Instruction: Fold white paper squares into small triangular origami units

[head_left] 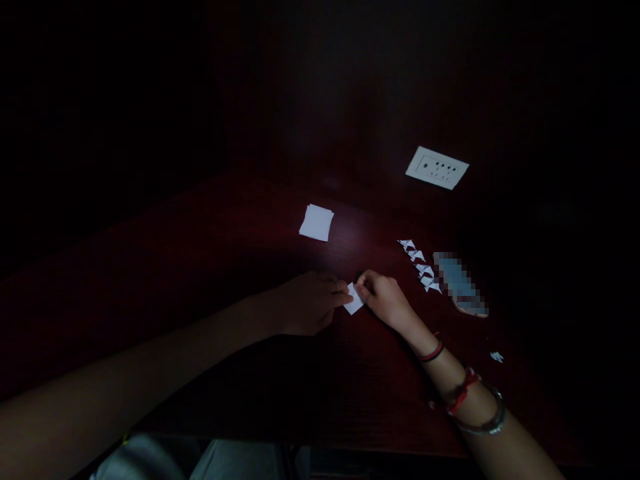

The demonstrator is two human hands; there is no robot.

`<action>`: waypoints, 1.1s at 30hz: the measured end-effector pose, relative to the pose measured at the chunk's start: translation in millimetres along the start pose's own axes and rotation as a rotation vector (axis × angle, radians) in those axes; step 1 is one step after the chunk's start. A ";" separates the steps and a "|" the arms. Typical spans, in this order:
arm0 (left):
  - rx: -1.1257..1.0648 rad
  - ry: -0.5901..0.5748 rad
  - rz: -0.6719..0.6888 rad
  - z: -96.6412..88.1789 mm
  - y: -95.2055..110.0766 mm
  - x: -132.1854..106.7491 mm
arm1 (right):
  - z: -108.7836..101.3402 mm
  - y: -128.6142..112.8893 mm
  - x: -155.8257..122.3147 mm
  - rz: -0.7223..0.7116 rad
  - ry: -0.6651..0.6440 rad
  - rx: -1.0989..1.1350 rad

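A small white piece of paper lies on the dark red table between my two hands. The fingertips of my left hand hold its left edge, with a ring on one finger. At its upper right edge, the curled thumb and fingers of my right hand pinch the paper, hiding part of it. To the right of that hand, several folded white paper pieces lie in a slanting row. A stack of square white paper sheets rests farther back, beyond my left hand.
Beside the folded pieces lies a phone with a blurred-out screen. Small white scraps sit farther right. A white wall socket plate is at the back right. The table is dimly lit, its front edge near my lap.
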State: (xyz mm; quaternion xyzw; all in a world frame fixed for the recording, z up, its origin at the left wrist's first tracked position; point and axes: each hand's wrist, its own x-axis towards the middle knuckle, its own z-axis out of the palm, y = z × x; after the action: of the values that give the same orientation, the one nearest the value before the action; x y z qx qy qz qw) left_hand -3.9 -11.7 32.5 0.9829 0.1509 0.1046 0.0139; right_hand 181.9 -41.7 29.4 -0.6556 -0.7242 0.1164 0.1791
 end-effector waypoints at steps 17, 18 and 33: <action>0.028 0.002 -0.042 7.2 0.9 -1.3 | -9.1 13.1 -3.8 -0.234 0.012 0.143; 0.027 0.001 -0.045 6.7 1.5 -1.3 | -12.4 14.1 -5.7 -0.301 0.006 0.118; -0.042 -0.039 -0.041 1.7 -5.7 -5.2 | -24.6 14.3 -18.2 -0.579 -0.120 -0.121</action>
State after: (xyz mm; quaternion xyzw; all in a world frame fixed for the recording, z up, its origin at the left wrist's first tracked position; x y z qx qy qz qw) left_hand -10.1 -7.8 29.4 0.9809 0.1685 0.0881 0.0399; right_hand 206.4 -59.8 44.0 -0.4232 -0.8961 0.0557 0.1221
